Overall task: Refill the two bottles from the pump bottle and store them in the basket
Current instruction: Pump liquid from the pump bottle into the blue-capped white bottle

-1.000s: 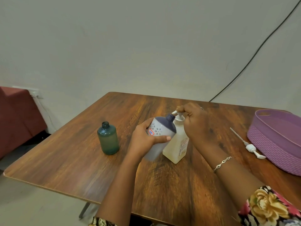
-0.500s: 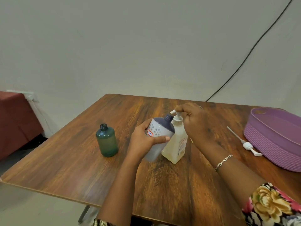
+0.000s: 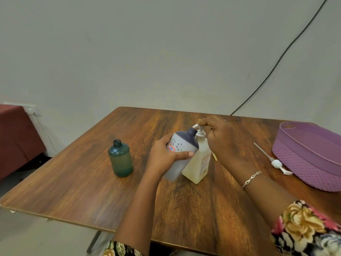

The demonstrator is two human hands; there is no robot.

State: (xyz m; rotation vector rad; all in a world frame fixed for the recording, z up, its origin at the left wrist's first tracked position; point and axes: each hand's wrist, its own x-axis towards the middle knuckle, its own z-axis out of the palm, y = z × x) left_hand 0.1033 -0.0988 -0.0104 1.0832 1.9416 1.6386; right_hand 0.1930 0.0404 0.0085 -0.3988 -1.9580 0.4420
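My left hand point(image 3: 166, 156) grips a grey-white bottle with a dark blue top point(image 3: 181, 143), tilted so its open neck sits under the spout of the pump bottle point(image 3: 200, 163). The pump bottle is cream-coloured and stands mid-table. My right hand point(image 3: 219, 139) rests on top of its white pump head, fingers closed over it. A green bottle point(image 3: 120, 159) with no cap stands upright to the left, apart from both hands. At the right edge of the table lies the purple basket point(image 3: 287, 154), with nothing visible inside.
A loose white pump with its long tube point(image 3: 273, 161) lies on the wooden table point(image 3: 83, 182) beside the basket. A black cable runs down the wall behind. A dark red surface is at the far left, past the table.
Both hands and the two bottles stay in the same hold. My right hand on the pump head has shifted only slightly; the view has drifted a little.
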